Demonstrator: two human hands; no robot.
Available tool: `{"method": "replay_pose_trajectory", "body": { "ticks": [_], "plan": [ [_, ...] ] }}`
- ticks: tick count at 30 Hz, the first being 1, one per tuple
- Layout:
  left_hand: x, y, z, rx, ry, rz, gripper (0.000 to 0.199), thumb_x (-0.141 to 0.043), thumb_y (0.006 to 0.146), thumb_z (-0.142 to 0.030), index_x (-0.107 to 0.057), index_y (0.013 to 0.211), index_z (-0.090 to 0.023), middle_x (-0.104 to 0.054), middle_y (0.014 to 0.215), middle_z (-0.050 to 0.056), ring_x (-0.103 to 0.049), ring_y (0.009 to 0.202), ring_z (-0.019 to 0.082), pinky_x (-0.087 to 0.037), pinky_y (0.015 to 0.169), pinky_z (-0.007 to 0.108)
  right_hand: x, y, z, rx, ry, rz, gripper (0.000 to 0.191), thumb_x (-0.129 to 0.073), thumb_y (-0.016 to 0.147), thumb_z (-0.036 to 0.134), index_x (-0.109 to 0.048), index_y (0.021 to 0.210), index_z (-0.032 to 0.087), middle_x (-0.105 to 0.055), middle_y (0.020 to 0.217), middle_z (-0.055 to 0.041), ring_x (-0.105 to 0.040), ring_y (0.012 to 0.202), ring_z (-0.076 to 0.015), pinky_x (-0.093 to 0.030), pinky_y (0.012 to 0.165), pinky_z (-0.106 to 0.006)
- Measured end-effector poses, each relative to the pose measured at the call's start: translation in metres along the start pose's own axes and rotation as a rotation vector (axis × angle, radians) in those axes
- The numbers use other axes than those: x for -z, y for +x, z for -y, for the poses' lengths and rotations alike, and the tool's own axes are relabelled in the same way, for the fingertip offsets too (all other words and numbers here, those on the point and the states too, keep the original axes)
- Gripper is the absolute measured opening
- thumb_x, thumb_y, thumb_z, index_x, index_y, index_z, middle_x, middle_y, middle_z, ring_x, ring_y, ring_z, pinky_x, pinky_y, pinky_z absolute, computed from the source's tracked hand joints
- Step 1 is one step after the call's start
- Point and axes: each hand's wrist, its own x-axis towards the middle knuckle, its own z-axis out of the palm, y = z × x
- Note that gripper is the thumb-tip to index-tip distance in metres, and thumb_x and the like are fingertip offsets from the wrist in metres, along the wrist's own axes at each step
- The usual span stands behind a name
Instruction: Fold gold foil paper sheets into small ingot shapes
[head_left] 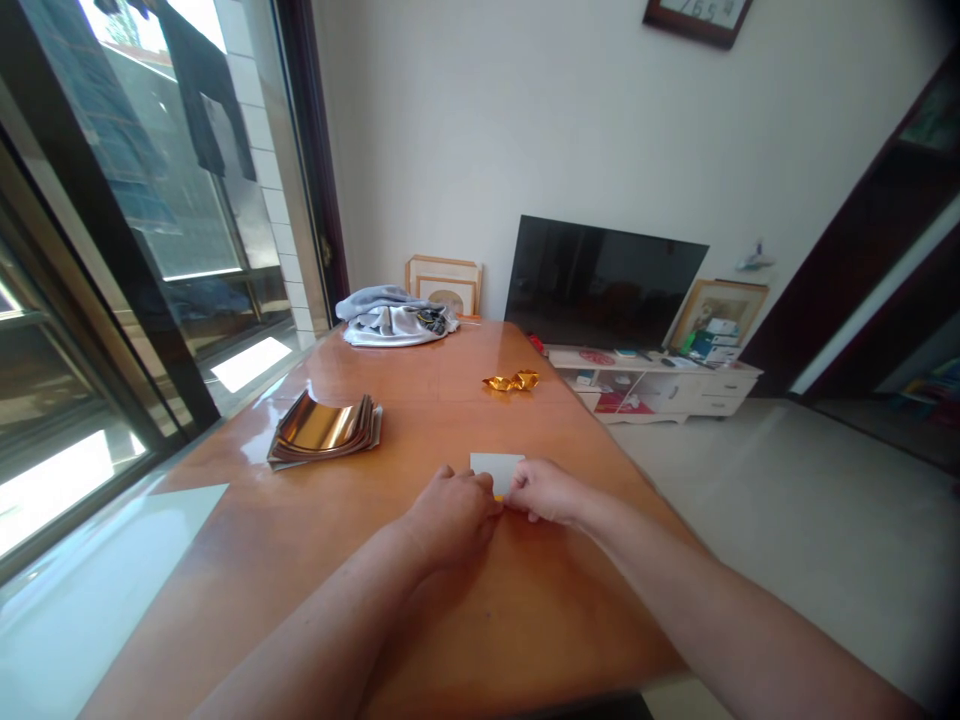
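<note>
My left hand (pixel 450 518) and my right hand (pixel 544 492) meet near the front of the orange wooden table (pixel 525 600). Between them, both pinch a white sheet of paper (pixel 496 470), with a sliver of gold showing at its lower edge (pixel 499 497). Its lower part is hidden by my fingers. Farther left lies a stack of gold foil paper sheets (pixel 324 430), its top sheet curling upward. Beyond my hands sits a small crumpled or folded piece of gold foil paper (pixel 512 380).
A crumpled grey cloth (pixel 394 318) lies at the table's far end. Beyond the table are leaning picture frames (pixel 444 284), a black television (pixel 604 282) and a white low cabinet (pixel 652 385). A glass door (pixel 165 190) runs along the left.
</note>
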Motion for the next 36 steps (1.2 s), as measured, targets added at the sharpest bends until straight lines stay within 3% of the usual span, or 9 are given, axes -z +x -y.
{"method": "replay_pose_trajectory", "body": {
  "ticks": [5, 11, 22, 28, 36],
  "plan": [
    [-0.002, 0.0, 0.004, -0.014, -0.032, -0.008, 0.029, -0.045, 0.094, -0.03, -0.073, 0.087, -0.026, -0.064, 0.097, 0.007, -0.059, 0.093, 0.024, -0.042, 0.082, 0.038, 0.01, 0.011, -0.011, -0.084, 0.034, 0.124, 0.017, -0.069, 0.071, 0.025, -0.056, 0.063, 0.019, -0.053, 0.046, 0.0055, -0.045, 0.039, -0.0089, -0.027, 0.038, -0.02],
    [0.0, 0.001, 0.009, -0.025, -0.091, 0.019, 0.023, -0.048, 0.09, -0.026, -0.072, 0.087, -0.027, -0.064, 0.1, 0.006, -0.058, 0.095, 0.024, -0.041, 0.08, 0.036, 0.021, 0.013, -0.018, -0.159, 0.052, 0.211, 0.015, -0.068, 0.071, 0.021, -0.055, 0.064, 0.018, -0.054, 0.046, 0.0045, -0.048, 0.038, -0.009, -0.028, 0.037, -0.019],
    [0.0, 0.0, 0.008, -0.03, -0.085, 0.018, 0.024, -0.047, 0.09, -0.028, -0.071, 0.086, -0.026, -0.064, 0.099, 0.007, -0.057, 0.09, 0.025, -0.039, 0.077, 0.04, 0.044, 0.003, -0.037, -0.227, 0.015, 0.199, 0.008, -0.065, 0.072, 0.02, -0.057, 0.07, 0.019, -0.057, 0.05, 0.0036, -0.05, 0.04, -0.0108, -0.03, 0.04, -0.021],
    [0.001, 0.0, 0.008, -0.02, -0.066, 0.028, 0.025, -0.047, 0.09, -0.029, -0.072, 0.087, -0.025, -0.064, 0.1, 0.008, -0.057, 0.089, 0.025, -0.039, 0.076, 0.04, 0.047, -0.004, -0.013, -0.153, -0.033, 0.095, 0.007, -0.062, 0.07, 0.021, -0.057, 0.066, 0.018, -0.054, 0.05, 0.0043, -0.049, 0.045, -0.0091, -0.031, 0.044, -0.019],
    [0.0, -0.001, 0.009, -0.019, -0.121, 0.02, 0.027, -0.047, 0.091, -0.03, -0.074, 0.093, -0.03, -0.066, 0.103, 0.007, -0.058, 0.096, 0.026, -0.039, 0.08, 0.038, 0.026, -0.001, 0.036, -0.168, -0.099, 0.169, 0.003, -0.066, 0.065, 0.019, -0.063, 0.067, 0.017, -0.059, 0.046, 0.0027, -0.058, 0.047, -0.0128, -0.037, 0.047, -0.019]
  ]
}}
